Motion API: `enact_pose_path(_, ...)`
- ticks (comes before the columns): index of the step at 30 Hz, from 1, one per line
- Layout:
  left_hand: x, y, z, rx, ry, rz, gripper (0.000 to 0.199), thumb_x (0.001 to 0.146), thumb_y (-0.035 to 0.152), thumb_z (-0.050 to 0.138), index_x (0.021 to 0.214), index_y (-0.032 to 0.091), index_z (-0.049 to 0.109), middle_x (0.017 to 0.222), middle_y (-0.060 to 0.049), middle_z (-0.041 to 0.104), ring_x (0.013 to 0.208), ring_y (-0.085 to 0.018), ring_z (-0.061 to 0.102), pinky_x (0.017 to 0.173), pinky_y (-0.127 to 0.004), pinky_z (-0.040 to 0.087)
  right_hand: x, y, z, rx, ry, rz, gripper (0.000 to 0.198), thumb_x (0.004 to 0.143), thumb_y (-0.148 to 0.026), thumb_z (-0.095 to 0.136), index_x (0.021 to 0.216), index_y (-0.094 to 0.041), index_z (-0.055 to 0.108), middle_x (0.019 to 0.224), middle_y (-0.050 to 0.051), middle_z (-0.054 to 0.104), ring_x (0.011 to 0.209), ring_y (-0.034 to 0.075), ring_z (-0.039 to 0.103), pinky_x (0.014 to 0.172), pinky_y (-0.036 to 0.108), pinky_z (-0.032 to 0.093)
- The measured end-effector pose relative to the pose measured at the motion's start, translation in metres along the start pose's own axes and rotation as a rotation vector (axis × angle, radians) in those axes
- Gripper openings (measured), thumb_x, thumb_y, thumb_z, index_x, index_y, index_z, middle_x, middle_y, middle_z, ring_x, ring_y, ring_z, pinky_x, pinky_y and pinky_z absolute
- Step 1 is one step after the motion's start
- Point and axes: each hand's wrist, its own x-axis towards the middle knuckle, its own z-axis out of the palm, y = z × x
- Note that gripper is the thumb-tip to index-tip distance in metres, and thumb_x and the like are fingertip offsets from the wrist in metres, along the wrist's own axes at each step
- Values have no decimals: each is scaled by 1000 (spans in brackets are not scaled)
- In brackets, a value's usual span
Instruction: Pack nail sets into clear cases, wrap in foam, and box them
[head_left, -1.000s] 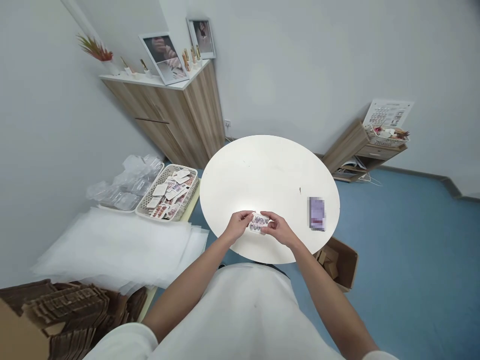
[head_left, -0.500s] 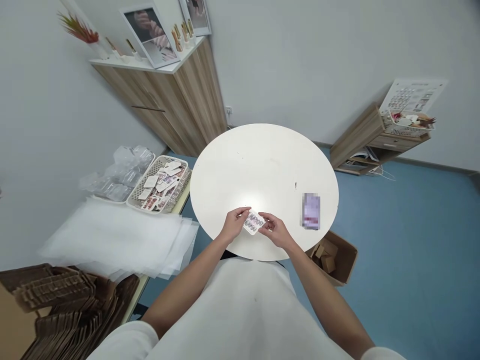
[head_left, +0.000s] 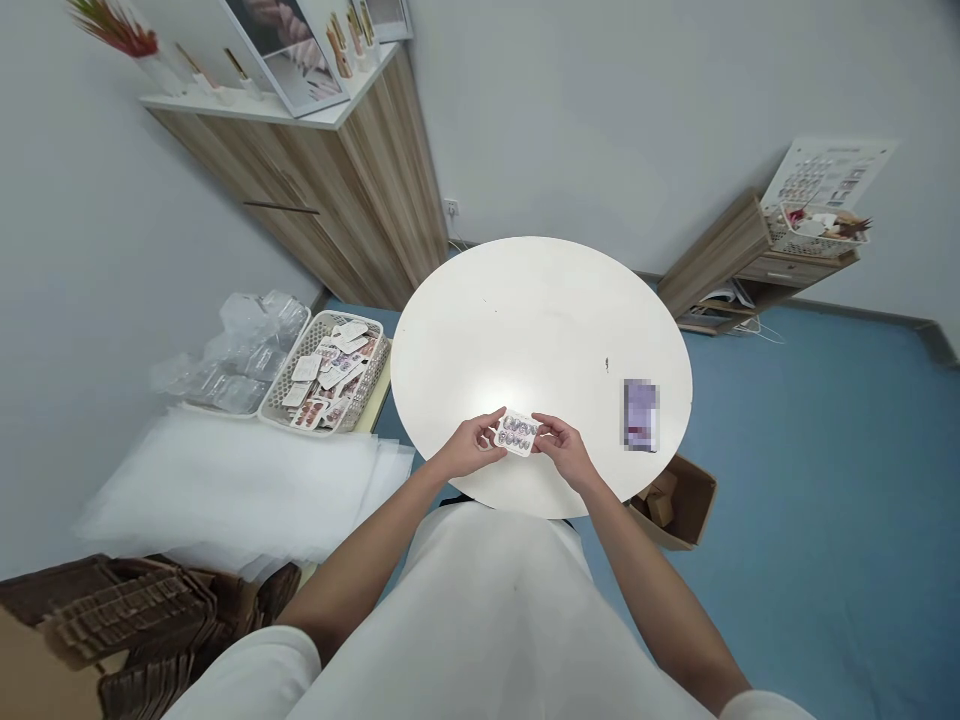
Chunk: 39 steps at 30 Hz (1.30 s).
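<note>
A small white card of press-on nails [head_left: 517, 432] is held over the near part of the round white table [head_left: 555, 310]. Two rows of dark, purplish nails show on its upper face. My left hand [head_left: 472, 446] pinches the card's left edge between thumb and fingers. At its right edge, my right hand [head_left: 564, 447] grips it in the same way. To the right on the tabletop lies a purple rectangular item [head_left: 640, 415], blurred out by pixelation.
At left stand a white basket [head_left: 322, 372] of nail cards, clear plastic packs [head_left: 247, 345], translucent sheets [head_left: 247, 480] and folded brown cardboard [head_left: 127, 620]. An open carton [head_left: 686, 505] sits on the floor under the table's right edge. Wooden cabinets [head_left: 390, 170] stand behind.
The card has turned so that its rows lie nearly level, and both hands have shifted with it. My view has also moved slightly.
</note>
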Motion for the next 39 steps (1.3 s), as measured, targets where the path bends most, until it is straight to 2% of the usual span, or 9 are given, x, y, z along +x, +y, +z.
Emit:
enact_pose_path(6,-6,-16,-21,98,86,2,65,67,28,62,126,23,38,90,-1,54,63,-7,51,69,-26,43,11,4,31,-15,127,-38,35,68,-29,56,102,-22,53,81,-1,52,60,9,53,65,31,46)
enact_pose_path(13,-14,-35,-43,141,174,26,63,70,27,58,128,23,34,92,-2,54,63,-7,53,69,-26,46,21,16,66,-159,195,-89,34,72,-31,51,105,-22,51,83,0,51,60,8,52,66,30,45)
enact_pose_path(18,-21,-56,-58,186,226,-16,56,72,26,57,124,22,39,91,-2,55,68,-8,53,70,-25,45,28,29,85,-370,123,-107,51,68,-29,57,117,-25,44,96,2,50,65,9,50,63,28,45)
enact_pose_path(22,-25,-72,-68,157,259,-89,58,70,25,58,124,21,38,96,-4,54,72,-9,53,65,-23,45,44,48,98,-596,42,-135,64,64,-27,62,123,-25,37,99,4,50,70,12,50,64,30,46)
enact_pose_path(29,-22,-105,-81,242,330,-197,62,67,22,57,125,20,37,108,-8,45,90,-16,49,65,-25,46,80,72,119,-846,-4,-102,57,68,-20,56,122,-21,37,98,4,51,73,13,51,72,31,45)
enact_pose_path(34,-15,-127,-86,328,314,-260,65,66,18,54,127,17,34,106,-9,43,100,-21,47,83,-32,42,99,82,128,-1020,-26,-27,55,66,-21,58,118,-21,40,98,4,52,88,18,50,78,33,40)
enact_pose_path(39,-13,-132,-88,441,322,-237,64,67,18,51,128,16,31,112,-10,43,110,-25,39,92,-38,35,108,86,136,-1154,-4,15,53,67,-26,59,117,-23,40,97,4,54,91,19,49,80,35,33)
